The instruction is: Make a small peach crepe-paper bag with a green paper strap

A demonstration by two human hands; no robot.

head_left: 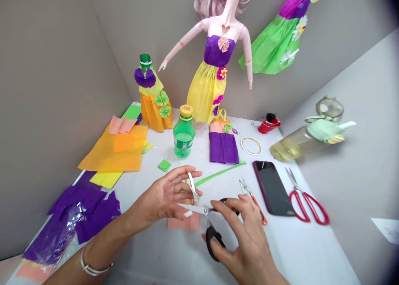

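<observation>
My left hand (171,193) has a narrow white roll of tape (191,183) hooked on its curled fingers. A short white piece (188,213) sits at the tip of its thumb. My right hand (243,231) grips black-handled scissors (205,210), with fingers and thumb through the loops and the handles spread apart. One blade points left, lying just above my left thumb. Under the scissors, on the table, lies a pink piece of crepe paper (183,222), partly hidden by the hands.
Orange paper (115,152) and purple paper (77,206) lie left. Behind stand a green bottle (183,137), a dressed doll (215,60) and a dressed bottle (154,98). Rightward are a phone (272,187), red scissors (307,202), orange-handled snips (254,202) and a tilted water bottle (299,139).
</observation>
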